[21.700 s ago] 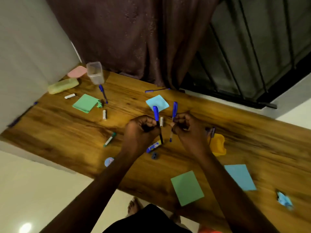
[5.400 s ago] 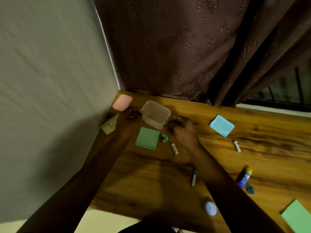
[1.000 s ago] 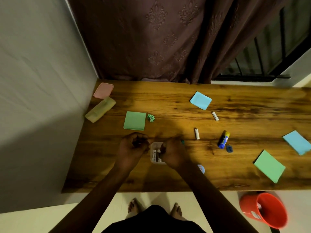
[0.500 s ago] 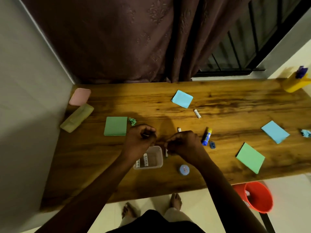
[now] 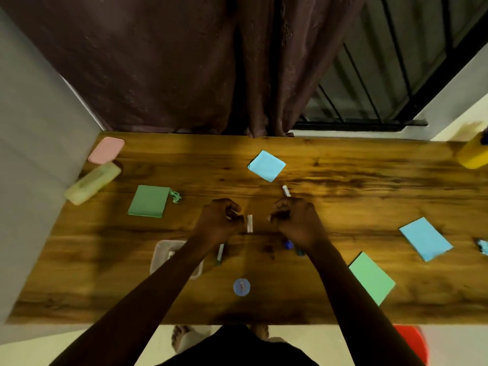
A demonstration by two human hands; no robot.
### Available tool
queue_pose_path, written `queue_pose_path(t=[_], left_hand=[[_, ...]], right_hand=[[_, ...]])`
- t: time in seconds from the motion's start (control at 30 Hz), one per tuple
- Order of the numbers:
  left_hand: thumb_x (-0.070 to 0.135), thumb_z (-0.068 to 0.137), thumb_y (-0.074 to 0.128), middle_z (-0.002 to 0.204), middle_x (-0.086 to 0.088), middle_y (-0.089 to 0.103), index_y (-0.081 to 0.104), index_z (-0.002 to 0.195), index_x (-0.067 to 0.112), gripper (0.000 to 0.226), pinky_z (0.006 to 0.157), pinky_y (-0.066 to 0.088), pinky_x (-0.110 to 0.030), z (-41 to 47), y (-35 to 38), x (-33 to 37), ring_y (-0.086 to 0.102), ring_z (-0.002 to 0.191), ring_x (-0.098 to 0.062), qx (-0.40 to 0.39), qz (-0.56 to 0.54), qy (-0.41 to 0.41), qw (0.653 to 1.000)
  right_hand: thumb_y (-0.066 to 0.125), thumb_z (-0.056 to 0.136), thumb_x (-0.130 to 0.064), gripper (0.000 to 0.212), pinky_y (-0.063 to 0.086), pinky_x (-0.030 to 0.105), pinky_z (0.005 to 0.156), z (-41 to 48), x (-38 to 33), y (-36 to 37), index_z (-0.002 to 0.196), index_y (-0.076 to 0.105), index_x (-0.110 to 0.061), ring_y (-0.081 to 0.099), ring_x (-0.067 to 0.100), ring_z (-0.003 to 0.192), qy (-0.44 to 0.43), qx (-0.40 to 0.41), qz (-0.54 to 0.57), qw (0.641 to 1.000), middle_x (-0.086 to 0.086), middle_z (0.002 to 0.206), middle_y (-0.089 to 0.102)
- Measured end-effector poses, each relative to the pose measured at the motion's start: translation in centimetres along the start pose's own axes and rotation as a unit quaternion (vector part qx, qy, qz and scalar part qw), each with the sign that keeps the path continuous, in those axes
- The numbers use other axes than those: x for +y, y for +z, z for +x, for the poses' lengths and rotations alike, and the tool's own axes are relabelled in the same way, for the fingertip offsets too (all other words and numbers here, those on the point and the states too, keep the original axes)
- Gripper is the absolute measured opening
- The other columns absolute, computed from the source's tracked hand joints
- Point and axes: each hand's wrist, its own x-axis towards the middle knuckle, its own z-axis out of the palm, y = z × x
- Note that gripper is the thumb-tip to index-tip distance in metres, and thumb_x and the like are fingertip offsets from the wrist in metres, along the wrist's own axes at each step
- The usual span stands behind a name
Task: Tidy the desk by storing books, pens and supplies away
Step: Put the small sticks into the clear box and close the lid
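Note:
My left hand (image 5: 219, 223) and my right hand (image 5: 295, 223) hover over the middle of the wooden desk (image 5: 343, 188), both with curled fingers. No object shows in either. A short white stick (image 5: 249, 223) lies on the wood between them. A second white stick (image 5: 286, 191) lies just beyond my right hand. The clear plastic container (image 5: 163, 256) sits near the front edge, partly under my left forearm. A green-tipped marker (image 5: 220, 253) lies beside it. A blue glue stick (image 5: 288, 244) peeks out beneath my right wrist.
Green pads (image 5: 149, 200) (image 5: 371, 277), blue pads (image 5: 266, 165) (image 5: 425, 238) and a crumpled green scrap (image 5: 175, 196) are scattered about. A pink case (image 5: 106, 150) and a pale green case (image 5: 92, 183) sit far left, a yellow holder (image 5: 474, 154) far right. A round blue item (image 5: 241, 287) lies near the front.
Both hands have left the container and moved forward and apart, ending on either side of the white stick. The container stays near the front edge.

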Motion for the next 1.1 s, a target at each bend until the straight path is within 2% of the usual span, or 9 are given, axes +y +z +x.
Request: queue_pose_path(t=[0.1, 0.17, 0.23, 0.37, 0.63, 0.73, 0.83, 0.97, 1.1], left_hand=[[0.037, 0.077, 0.084, 0.094, 0.001, 0.075, 0.07, 0.111, 0.02, 0.04, 0.073, 0.056, -0.027, 1.2, 2.0, 0.6, 0.071, 0.085, -0.014, -0.009, 0.053, -0.027, 0.998], [0.037, 0.079, 0.081, 0.104, -0.005, 0.074, 0.067, 0.118, 0.017, 0.046, 0.08, 0.054, -0.031, 1.8, 3.3, 1.2, 0.07, 0.097, -0.022, -0.006, 0.11, -0.026, 0.994], [0.034, 0.08, 0.079, 0.116, -0.009, 0.071, 0.064, 0.123, 0.013, 0.05, 0.085, 0.053, -0.033, 1.8, 4.3, 1.7, 0.066, 0.108, -0.028, -0.011, 0.156, -0.023, 0.987], [0.028, 0.078, 0.081, 0.121, -0.009, 0.069, 0.063, 0.124, 0.015, 0.052, 0.082, 0.049, -0.028, 1.6, 5.8, 1.3, 0.067, 0.108, -0.029, -0.005, 0.153, -0.027, 0.988], [0.023, 0.081, 0.078, 0.114, -0.007, 0.069, 0.066, 0.119, 0.02, 0.04, 0.081, 0.054, -0.031, 0.6, 5.3, 1.7, 0.067, 0.104, -0.026, 0.019, 0.127, -0.028, 0.991], [0.023, 0.08, 0.077, 0.098, 0.0, 0.073, 0.068, 0.111, 0.026, 0.033, 0.067, 0.049, -0.023, -0.1, 3.7, 2.0, 0.07, 0.086, -0.017, 0.029, 0.09, -0.004, 0.996], [0.02, 0.08, 0.077, 0.084, 0.002, 0.074, 0.068, 0.107, 0.028, 0.03, 0.061, 0.055, -0.03, -1.5, 1.0, 2.5, 0.068, 0.07, -0.012, 0.039, 0.059, 0.019, 0.997], [0.023, 0.08, 0.079, 0.083, 0.007, 0.072, 0.068, 0.106, 0.032, 0.03, 0.062, 0.06, -0.031, -3.6, -3.1, 1.4, 0.07, 0.069, -0.008, 0.061, 0.013, 0.011, 0.998], [0.019, 0.081, 0.083, 0.081, 0.005, 0.074, 0.071, 0.108, 0.026, 0.03, 0.061, 0.062, -0.031, -6.2, -7.0, -0.7, 0.072, 0.063, -0.008, 0.085, -0.024, 0.004, 0.996]], right_hand=[[0.079, 0.081, -0.024, 0.04, 0.054, 0.039, 0.096, 2.6, 2.0, -0.3, 0.12, 0.07, -0.02, 0.068, 0.023, 0.107, 0.011, 0.015, -0.066, 0.998, 0.001, 0.108, 0.071], [0.076, 0.086, -0.029, 0.059, 0.049, 0.038, 0.105, 4.2, 2.7, -0.4, 0.141, 0.057, -0.019, 0.057, 0.03, 0.127, 0.016, 0.009, -0.141, 0.99, 0.009, 0.137, 0.059], [0.072, 0.09, -0.03, 0.067, 0.045, 0.039, 0.109, 5.4, 3.1, -0.4, 0.15, 0.046, -0.017, 0.049, 0.033, 0.137, 0.019, 0.002, -0.186, 0.982, 0.012, 0.151, 0.049], [0.065, 0.094, -0.026, 0.07, 0.045, 0.045, 0.11, 7.2, 3.8, 0.1, 0.157, 0.035, -0.021, 0.045, 0.036, 0.139, 0.013, -0.039, -0.241, 0.97, 0.013, 0.155, 0.045], [0.05, 0.104, -0.021, 0.047, 0.047, 0.047, 0.107, 7.2, 3.4, 0.6, 0.15, 0.043, -0.019, 0.052, 0.037, 0.133, -0.01, -0.054, -0.286, 0.957, 0.017, 0.146, 0.052], [0.061, 0.097, -0.015, 0.046, 0.05, 0.042, 0.1, 6.4, 1.9, 0.4, 0.142, 0.052, -0.017, 0.057, 0.035, 0.127, -0.006, -0.043, -0.205, 0.978, 0.014, 0.138, 0.059], [0.073, 0.086, -0.012, 0.042, 0.053, 0.033, 0.089, 4.8, -0.3, 0.6, 0.127, 0.063, -0.016, 0.065, 0.025, 0.113, 0.022, -0.024, -0.057, 0.998, 0.005, 0.123, 0.068], [0.078, 0.086, -0.01, 0.031, 0.062, 0.032, 0.079, 1.2, -4.1, 2.1, 0.114, 0.071, -0.02, 0.073, 0.019, 0.096, 0.139, -0.059, 0.211, 0.966, 0.004, 0.11, 0.075], [0.084, 0.079, -0.014, 0.029, 0.064, 0.035, 0.08, -1.9, -7.4, 4.1, 0.103, 0.075, -0.029, 0.075, 0.015, 0.091, 0.109, -0.113, 0.231, 0.96, -0.002, 0.097, 0.078]])
